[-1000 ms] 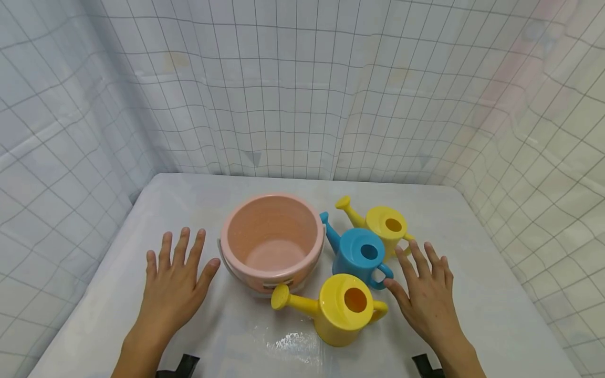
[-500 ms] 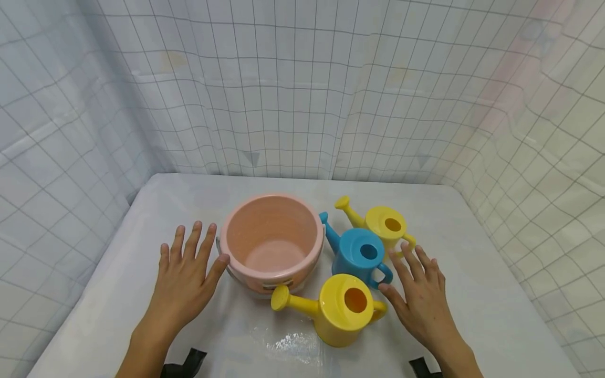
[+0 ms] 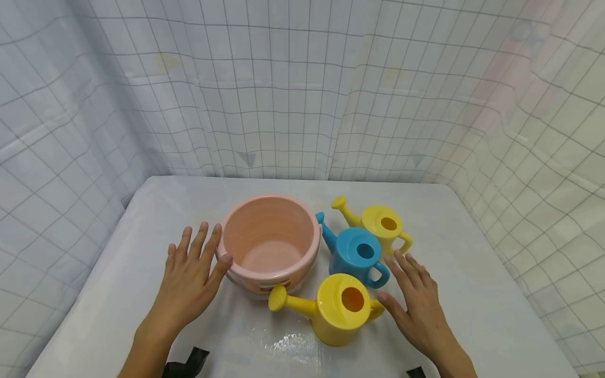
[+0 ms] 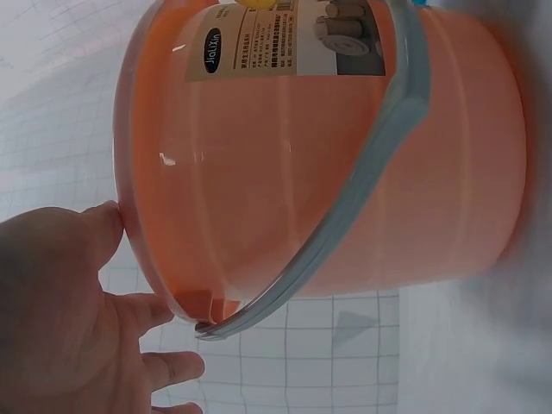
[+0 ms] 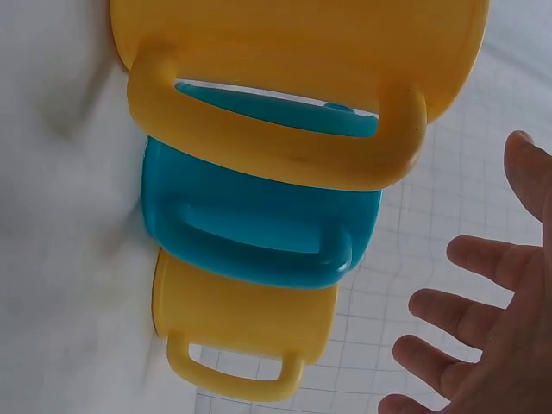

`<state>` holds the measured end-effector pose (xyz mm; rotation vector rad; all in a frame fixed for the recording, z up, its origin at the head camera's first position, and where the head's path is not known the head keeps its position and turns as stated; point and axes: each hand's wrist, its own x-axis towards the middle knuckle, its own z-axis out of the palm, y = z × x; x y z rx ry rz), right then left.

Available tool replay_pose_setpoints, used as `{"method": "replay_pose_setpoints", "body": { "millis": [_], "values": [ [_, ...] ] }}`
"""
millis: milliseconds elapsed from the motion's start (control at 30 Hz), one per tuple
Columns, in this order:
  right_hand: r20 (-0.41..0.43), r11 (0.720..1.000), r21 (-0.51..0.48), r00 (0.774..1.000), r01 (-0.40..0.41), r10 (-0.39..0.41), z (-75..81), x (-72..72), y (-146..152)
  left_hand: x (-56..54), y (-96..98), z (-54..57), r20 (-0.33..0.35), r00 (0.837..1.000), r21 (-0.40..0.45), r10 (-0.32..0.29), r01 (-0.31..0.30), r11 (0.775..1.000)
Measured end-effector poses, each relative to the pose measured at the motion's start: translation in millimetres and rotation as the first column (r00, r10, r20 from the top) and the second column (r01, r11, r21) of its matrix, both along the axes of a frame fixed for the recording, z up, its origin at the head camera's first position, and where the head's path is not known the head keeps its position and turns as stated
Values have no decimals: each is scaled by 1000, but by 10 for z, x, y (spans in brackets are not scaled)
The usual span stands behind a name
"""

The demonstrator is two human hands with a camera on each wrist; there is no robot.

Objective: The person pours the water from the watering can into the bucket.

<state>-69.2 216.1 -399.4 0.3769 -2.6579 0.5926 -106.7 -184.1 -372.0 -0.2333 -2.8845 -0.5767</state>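
A pink bucket (image 3: 271, 262) with a grey bail handle (image 4: 354, 185) stands left of the middle of the table. My left hand (image 3: 189, 286) is at its left rim, fingers spread and straight; the thumb tip meets the rim in the left wrist view. To the right of the bucket stand a near yellow watering can (image 3: 337, 315), a blue watering can (image 3: 356, 254) and a far yellow watering can (image 3: 384, 223), spouts pointing left. My right hand (image 3: 418, 307) hovers with spread fingers beside their handles, holding nothing; the right wrist view shows a gap between it and the handles.
The white table (image 3: 472, 273) is ringed at the back and sides by a white gridded curtain (image 3: 283, 94). A wet, shiny patch (image 3: 295, 344) lies in front of the near yellow can. Black straps (image 3: 189, 362) show at the wrists.
My left hand has moved right, up to the bucket's rim. My right hand has shifted slightly left toward the watering can handles. Bucket and cans stay put; the head view has shifted slightly.
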Motion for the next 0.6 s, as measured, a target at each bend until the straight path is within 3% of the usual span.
{"method": "replay_pose_setpoints", "body": {
  "millis": [267,600],
  "values": [
    [31,994,-110,999,-25,29,-45,86,-3,-4,13,-2,6,1000,8,-11,11,1000],
    [185,977,-211,983,37,3,-164,182,0,1,23,-11,4,999,17,-35,35,999]
  ]
}}
